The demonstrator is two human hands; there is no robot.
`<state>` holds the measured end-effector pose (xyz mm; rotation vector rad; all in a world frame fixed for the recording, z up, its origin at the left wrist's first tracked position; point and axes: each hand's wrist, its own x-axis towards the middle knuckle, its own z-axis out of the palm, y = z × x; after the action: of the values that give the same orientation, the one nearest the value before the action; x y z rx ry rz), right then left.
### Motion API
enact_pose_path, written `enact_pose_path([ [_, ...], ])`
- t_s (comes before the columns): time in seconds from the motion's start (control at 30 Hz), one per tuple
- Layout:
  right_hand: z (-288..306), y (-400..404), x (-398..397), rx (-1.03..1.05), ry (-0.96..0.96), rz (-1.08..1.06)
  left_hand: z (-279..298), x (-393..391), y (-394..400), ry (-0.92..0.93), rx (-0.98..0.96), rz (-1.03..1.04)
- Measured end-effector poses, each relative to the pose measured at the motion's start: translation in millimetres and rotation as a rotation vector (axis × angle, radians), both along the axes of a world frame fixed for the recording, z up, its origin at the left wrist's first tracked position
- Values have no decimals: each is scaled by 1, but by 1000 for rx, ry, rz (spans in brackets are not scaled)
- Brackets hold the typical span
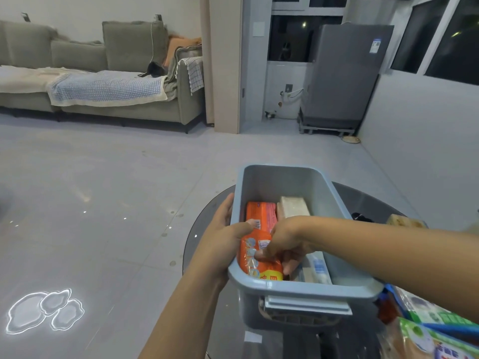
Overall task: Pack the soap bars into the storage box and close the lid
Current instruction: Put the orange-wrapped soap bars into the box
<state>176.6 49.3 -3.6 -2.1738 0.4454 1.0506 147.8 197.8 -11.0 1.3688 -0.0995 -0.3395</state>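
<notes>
Matt blue-grey plastic storage box [334, 203], glossy orange soap wrapper [259, 257], smooth dark glass table [202, 229].

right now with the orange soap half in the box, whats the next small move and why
Probably press the orange soap pack flat against the near left wall and let go. The right hand grips it inside the blue storage box while the left hand steadies the rim; its near end looks raised, and another orange pack already lies beyond it.

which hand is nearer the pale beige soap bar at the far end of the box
Right. The right hand is inside the blue-grey plastic storage box, just short of the pale beige soap bar. The left hand grips the box's outer left wall.
</notes>
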Motion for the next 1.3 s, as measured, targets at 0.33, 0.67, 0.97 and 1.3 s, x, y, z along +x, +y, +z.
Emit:
enact_pose_path([
  [0.33,26,-20,-29,139,-307,-12,11,-11,-1,-128,174,146],
  [0.67,43,-38,-101,321,-959,-143,24,-43,-11,-293,483,266],
  [0.97,38,-74,-171,218,-1217,-292,44,-94,-58,-492,307,157],
  [1.3,-7,-131,-242,2,-1145,-542,18,-142,-121,-512,173,-128],
])
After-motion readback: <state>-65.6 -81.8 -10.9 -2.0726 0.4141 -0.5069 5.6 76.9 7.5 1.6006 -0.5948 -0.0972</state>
